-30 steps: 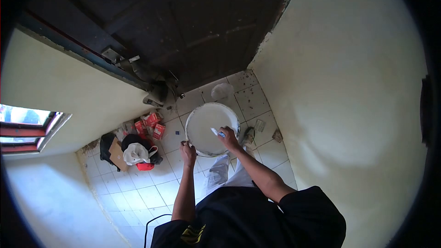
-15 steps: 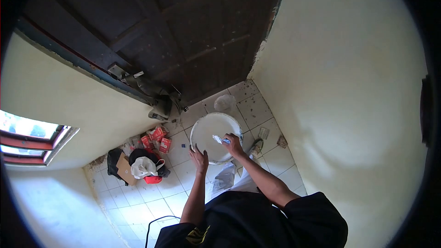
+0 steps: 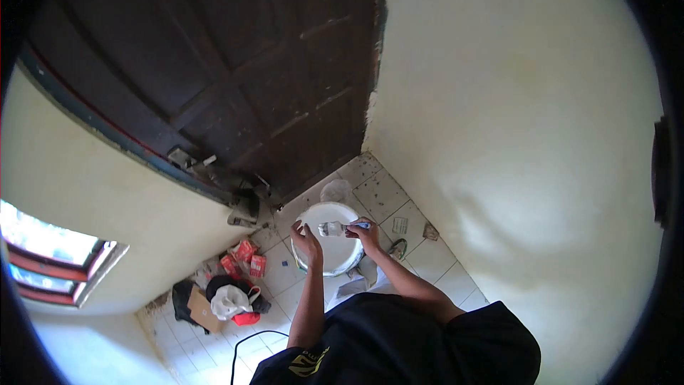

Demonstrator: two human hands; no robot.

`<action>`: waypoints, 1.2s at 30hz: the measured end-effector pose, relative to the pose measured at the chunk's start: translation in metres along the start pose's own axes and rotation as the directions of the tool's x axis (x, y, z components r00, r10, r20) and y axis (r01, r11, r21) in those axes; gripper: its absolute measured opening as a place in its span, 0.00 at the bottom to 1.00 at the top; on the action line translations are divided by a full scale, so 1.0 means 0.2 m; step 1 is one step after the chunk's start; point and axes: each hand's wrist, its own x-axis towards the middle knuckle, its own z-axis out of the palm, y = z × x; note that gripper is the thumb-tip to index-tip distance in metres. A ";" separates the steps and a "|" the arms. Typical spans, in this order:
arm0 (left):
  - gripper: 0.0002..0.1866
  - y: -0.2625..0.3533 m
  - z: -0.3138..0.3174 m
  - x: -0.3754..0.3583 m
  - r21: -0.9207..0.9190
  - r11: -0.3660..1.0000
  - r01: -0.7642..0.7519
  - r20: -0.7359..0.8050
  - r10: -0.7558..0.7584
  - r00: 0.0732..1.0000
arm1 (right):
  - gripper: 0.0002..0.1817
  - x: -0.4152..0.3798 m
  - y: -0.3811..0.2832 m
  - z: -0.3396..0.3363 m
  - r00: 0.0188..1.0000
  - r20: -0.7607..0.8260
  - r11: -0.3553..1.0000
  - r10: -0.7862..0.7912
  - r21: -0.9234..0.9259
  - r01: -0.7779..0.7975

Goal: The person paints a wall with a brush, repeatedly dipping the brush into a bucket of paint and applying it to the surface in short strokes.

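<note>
A round white bucket point(image 3: 329, 206) of white paint stands on the tiles before me. My right hand point(image 3: 368, 237) grips a paintbrush point(image 3: 333, 229) by its blue handle. White paint coats the bristles, which point left over the bucket. On the left side of the bucket, my left hand point(image 3: 308, 244) is raised above the rim with its fingers apart and nothing in them. A small gap separates its fingertips from the bristles.
A dark panelled door point(image 3: 235, 57) rises ahead, a pale wall point(image 3: 513, 135) on the right. To the left lie red boxes point(image 3: 246, 251), a white cloth bag point(image 3: 230, 302) and cardboard point(image 3: 203, 308). A black cable point(image 3: 246, 339) runs along the floor; a plastic bag point(image 3: 336, 190) lies behind the bucket.
My left hand has come off the bucket's rim and lifted. The paintbrush has turned more level, with its bristles closer to my left hand. The whole view has tilted.
</note>
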 end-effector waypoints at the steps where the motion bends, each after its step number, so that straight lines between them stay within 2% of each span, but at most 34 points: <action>1: 0.11 0.02 0.04 0.02 -0.013 1.000 -0.015 0.018 0.015 1.000 | 0.05 -0.02 -0.07 -0.01 0.999 -0.044 0.999 -0.013 0.037 0.014; 3: 0.10 0.05 0.12 0.06 -0.348 0.935 0.073 -0.026 -0.088 0.996 | 0.05 -0.04 -0.21 -0.03 0.994 -0.098 0.996 -0.044 0.077 0.052; 4: 0.08 0.01 0.17 0.11 -0.351 0.924 0.152 0.020 -0.156 0.988 | 0.05 -0.05 -0.29 -0.05 0.989 -0.114 0.987 -0.090 0.122 0.104; 5: 0.08 -0.03 0.22 0.12 -0.361 0.920 0.149 0.036 -0.146 0.989 | 0.05 -0.05 -0.37 -0.08 0.982 -0.130 0.974 -0.134 0.165 0.155; 7: 0.07 0.13 0.27 0.10 -0.468 0.824 0.318 0.178 -0.265 0.948 | 0.04 -0.05 -0.59 -0.13 0.970 -0.167 0.967 -0.178 0.152 0.204; 11: 0.05 0.31 0.41 0.05 -0.543 0.731 0.412 0.300 -0.289 0.909 | 0.03 -0.06 -1.11 -0.21 0.865 -0.236 0.896 -0.444 -0.085 0.437; 13: 0.04 0.41 0.48 0.01 -0.591 0.650 0.478 0.409 -0.269 0.872 | 0.03 -0.06 -1.40 -0.29 0.776 -0.202 0.799 -0.597 -0.241 0.552; 14: 0.05 0.41 0.52 0.00 -0.550 0.678 0.488 0.452 -0.250 0.856 | 0.03 -0.08 -1.54 -0.32 0.728 -0.184 0.740 -0.660 -0.328 0.587; 18: 0.06 0.61 0.61 -0.06 -0.524 0.698 0.488 0.549 -0.161 0.820 | 0.05 -0.17 -2.09 -0.35 0.581 -0.032 0.431 -0.813 -0.704 0.565; 21: 0.06 0.75 0.67 -0.11 -0.480 0.683 0.550 0.614 -0.186 0.767 | 0.04 -0.21 -2.40 -0.33 0.539 0.108 0.216 -0.835 -0.838 0.502; 22: 0.06 0.77 0.68 -0.13 -0.482 0.677 0.555 0.618 -0.186 0.764 | 0.04 -0.23 -2.49 -0.33 0.515 0.193 0.092 -0.835 -0.874 0.477; 23: 0.07 0.80 0.70 -0.15 -0.473 0.672 0.570 0.648 -0.174 0.742 | 0.04 -0.25 -2.58 -0.30 0.513 0.199 0.083 -0.835 -0.876 0.475; 25: 0.07 0.84 0.75 -0.17 -0.467 0.663 0.585 0.679 -0.156 0.718 | 0.05 -0.27 -2.75 -0.25 0.565 0.303 -0.098 -0.768 -0.926 0.364; 26: 0.07 0.85 0.77 -0.20 -0.470 0.642 0.607 0.697 -0.152 0.700 | 0.04 -0.28 -2.82 -0.22 0.528 0.402 -0.211 -0.748 -0.898 0.385; 27: 0.06 0.86 0.80 -0.22 -0.470 0.621 0.627 0.716 -0.148 0.683 | 0.04 -0.27 -2.89 -0.20 0.527 0.404 -0.216 -0.748 -0.899 0.382; 29: 0.06 0.88 0.85 -0.25 -0.452 0.613 0.648 0.740 -0.149 0.656 | 0.04 -0.26 -2.98 -0.17 0.585 0.414 -0.231 -0.698 -0.903 0.363; 33: 0.05 0.99 0.90 -0.32 -0.446 0.591 0.672 0.770 -0.128 0.624 | 0.04 -0.20 -3.07 -0.13 0.699 0.354 -0.156 -0.622 -0.930 0.332; 36: 0.05 1.07 0.92 -0.33 -0.411 0.628 0.660 0.789 -0.118 0.604 | 0.04 -0.13 -3.08 -0.17 0.695 0.394 -0.148 -0.601 -0.910 0.388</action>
